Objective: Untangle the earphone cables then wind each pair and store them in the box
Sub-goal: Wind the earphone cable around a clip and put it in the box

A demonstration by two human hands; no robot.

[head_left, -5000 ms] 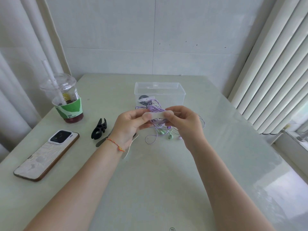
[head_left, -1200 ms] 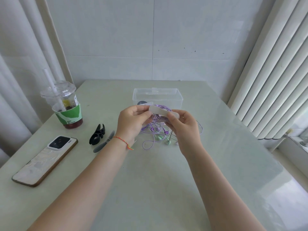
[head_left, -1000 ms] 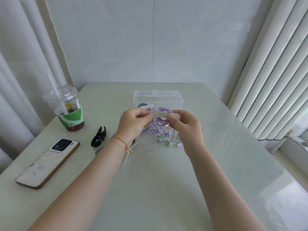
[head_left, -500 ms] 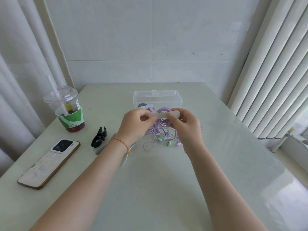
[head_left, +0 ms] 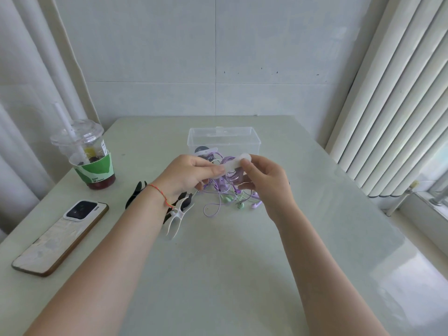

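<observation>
A flat white cable winder [head_left: 232,164] is pinched at its two ends between my left hand [head_left: 189,177] and my right hand [head_left: 264,180], just above the table. Purple earphone cable [head_left: 225,187] is bunched under it and hangs from it. More purple and green earbuds [head_left: 238,202] lie tangled on the table below my hands, with one cable loop [head_left: 213,209] trailing forward. The clear plastic box [head_left: 242,133] stands open right behind my hands, with a dark round item [head_left: 200,150] inside.
A white winder clip [head_left: 175,220] and black winder clips [head_left: 135,196] lie by my left wrist. An iced drink cup with a straw [head_left: 84,156] and a phone [head_left: 60,236] sit at the left. Vertical blinds [head_left: 400,93] line the right side.
Both hands stay together over the tangle and keep turning the white winder; its right end has tipped up slightly. The camera view has shifted a little.
</observation>
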